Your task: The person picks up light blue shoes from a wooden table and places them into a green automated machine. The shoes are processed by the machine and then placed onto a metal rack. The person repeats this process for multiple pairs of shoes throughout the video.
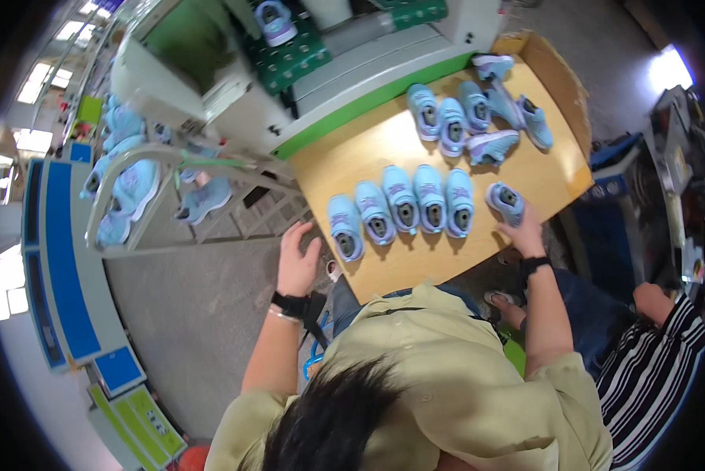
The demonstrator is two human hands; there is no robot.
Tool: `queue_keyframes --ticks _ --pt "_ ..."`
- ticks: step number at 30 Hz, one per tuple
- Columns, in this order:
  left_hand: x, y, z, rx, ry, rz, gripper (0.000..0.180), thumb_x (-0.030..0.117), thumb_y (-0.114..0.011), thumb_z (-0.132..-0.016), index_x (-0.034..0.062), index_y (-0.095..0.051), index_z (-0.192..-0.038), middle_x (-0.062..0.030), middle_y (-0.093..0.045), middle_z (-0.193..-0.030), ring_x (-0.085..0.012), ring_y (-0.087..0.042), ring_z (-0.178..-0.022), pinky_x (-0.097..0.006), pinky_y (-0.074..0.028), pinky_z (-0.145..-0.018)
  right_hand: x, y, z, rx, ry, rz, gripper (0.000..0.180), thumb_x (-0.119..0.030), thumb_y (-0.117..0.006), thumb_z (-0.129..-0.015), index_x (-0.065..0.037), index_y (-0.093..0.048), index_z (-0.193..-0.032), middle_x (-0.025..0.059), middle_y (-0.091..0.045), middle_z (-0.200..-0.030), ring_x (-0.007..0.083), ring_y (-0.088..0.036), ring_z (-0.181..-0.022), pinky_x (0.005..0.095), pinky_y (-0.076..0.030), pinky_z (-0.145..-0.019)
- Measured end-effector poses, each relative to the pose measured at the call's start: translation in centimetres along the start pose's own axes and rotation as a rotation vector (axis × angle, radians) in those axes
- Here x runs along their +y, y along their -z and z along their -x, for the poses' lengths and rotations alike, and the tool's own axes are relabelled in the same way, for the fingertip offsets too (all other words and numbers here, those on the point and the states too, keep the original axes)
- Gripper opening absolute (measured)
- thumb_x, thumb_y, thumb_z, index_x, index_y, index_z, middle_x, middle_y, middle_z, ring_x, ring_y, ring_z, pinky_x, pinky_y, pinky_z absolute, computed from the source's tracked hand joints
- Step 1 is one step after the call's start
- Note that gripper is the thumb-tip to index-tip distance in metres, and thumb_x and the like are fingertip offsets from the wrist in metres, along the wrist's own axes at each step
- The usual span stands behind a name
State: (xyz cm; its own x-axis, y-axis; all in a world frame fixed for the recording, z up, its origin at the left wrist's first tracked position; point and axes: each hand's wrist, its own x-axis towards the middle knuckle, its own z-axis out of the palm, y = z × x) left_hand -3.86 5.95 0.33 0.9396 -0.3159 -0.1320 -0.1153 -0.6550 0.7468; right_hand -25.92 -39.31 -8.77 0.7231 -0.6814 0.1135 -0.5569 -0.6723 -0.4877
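Near the right edge of the table (337, 161), right of centre in the frame, the right hand (527, 233) grasps a blue shoe (506, 201) — a strip of tabletop separates the five-shoe row (399, 200) from the lower edge. The left hand (296, 263), holding nothing, hovers just off the left edge; at far left, a rack (168, 152) holds more shoes (136, 187).

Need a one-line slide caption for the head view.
Right hand holding a light-blue shoe beside a row of five shoes on a tan table; left hand open.
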Motion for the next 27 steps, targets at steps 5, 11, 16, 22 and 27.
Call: queue_keyframes --ticks 5,11,16,22,27 --pt "1.4 -0.4 0.0 -0.061 -0.023 0.074 0.040 0.015 -0.070 -0.090 0.0022 -0.062 -0.127 -0.0222 -0.052 -0.141 -0.0360 -0.047 -0.135 -0.044 -0.037 -0.114 1.7 1.4 -3.5 -0.165 0.047 -0.092 0.060 -0.011 -0.083 -0.064 -0.003 -0.064 -0.120 0.0201 -0.067 -0.114 0.0416 -0.061 -0.111 0.0470 -0.049 -0.096" --pt "12.2 -2.7 -1.4 -0.269 -0.518 0.118 0.077 0.016 -0.077 -0.084 0.0045 -0.041 -0.151 -0.0182 -0.050 -0.148 -0.0319 -0.046 -0.139 -0.041 -0.033 -0.117 -13.5 9.4 -4.7 -0.462 0.538 -0.320 0.062 -0.008 -0.080 -0.068 -0.006 -0.063 -0.127 0.0194 -0.066 -0.122 0.0366 -0.060 -0.117 0.0424 -0.045 -0.104" --pt "16.9 -4.4 -4.0 -0.577 -0.197 0.644 0.078 0.010 -0.077 -0.086 0.0063 -0.039 -0.153 -0.0125 -0.056 -0.138 -0.0215 -0.058 -0.120 -0.035 -0.048 -0.101 -18.5 7.5 -6.3 -0.123 0.338 -0.918 0.044 -0.016 -0.074 -0.087 -0.003 -0.062 -0.127 0.0192 -0.063 -0.125 0.0357 -0.060 -0.116 0.0411 -0.044 -0.105" --pt "17.5 -0.8 -9.9 -0.326 0.121 1.116 0.058 0.001 -0.068 -0.091 0.0010 -0.043 -0.143 -0.0109 -0.060 -0.128 -0.0216 -0.060 -0.117 -0.037 -0.049 -0.101 -8.2 -7.6 1.5 -0.157 0.206 -0.430 0.073 -0.015 -0.073 -0.085 -0.005 -0.039 -0.149 0.0289 -0.041 -0.148 0.0450 -0.038 -0.141 0.0474 -0.033 -0.116" --pt "18.3 3.7 -18.6 -0.012 -0.164 1.002 0.061 0.003 -0.066 -0.093 0.0016 -0.039 -0.147 -0.0101 -0.058 -0.132 -0.0222 -0.060 -0.116 -0.038 -0.049 -0.100 -10.9 -3.8 1.0 -0.145 -0.187 -0.804 0.073 0.000 -0.066 -0.080 -0.004 -0.036 -0.147 0.0148 -0.051 -0.130 0.0265 -0.053 -0.121 0.0363 -0.043 -0.105"
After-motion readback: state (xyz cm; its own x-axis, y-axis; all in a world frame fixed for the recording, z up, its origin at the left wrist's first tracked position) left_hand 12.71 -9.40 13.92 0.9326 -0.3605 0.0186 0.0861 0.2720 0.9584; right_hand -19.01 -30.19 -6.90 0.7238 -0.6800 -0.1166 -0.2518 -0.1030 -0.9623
